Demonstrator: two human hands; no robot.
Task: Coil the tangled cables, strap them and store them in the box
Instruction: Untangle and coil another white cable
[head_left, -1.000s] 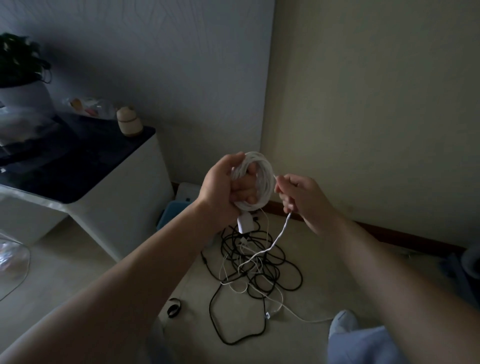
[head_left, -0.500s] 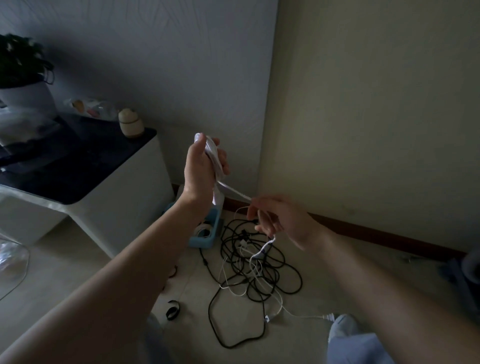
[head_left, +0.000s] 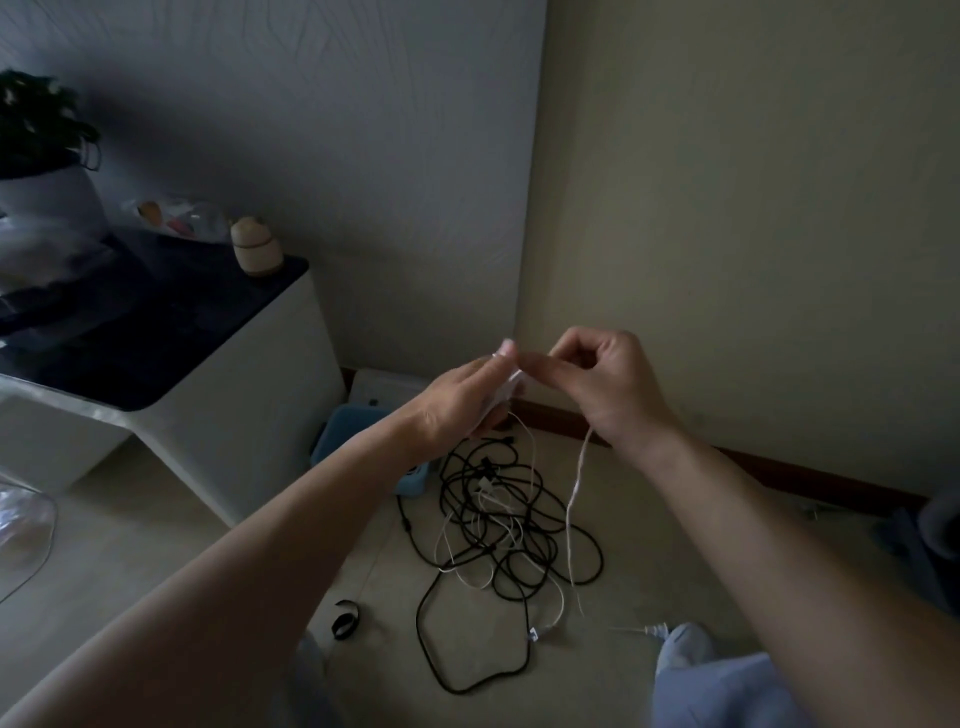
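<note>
One white cable (head_left: 508, 388) between left hand (head_left: 457, 410) and right hand (head_left: 618, 389) fingers (head_left: 540, 365)

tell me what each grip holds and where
The left-hand grip holds the white cable coil round its loops; the right-hand grip pinches its loose tail beside the coil.

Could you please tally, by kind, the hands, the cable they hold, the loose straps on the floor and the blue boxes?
hands: 2 (left hand, right hand)
white cable, held by both: 1
black strap on floor: 1
blue box: 1
Total: 5
</note>
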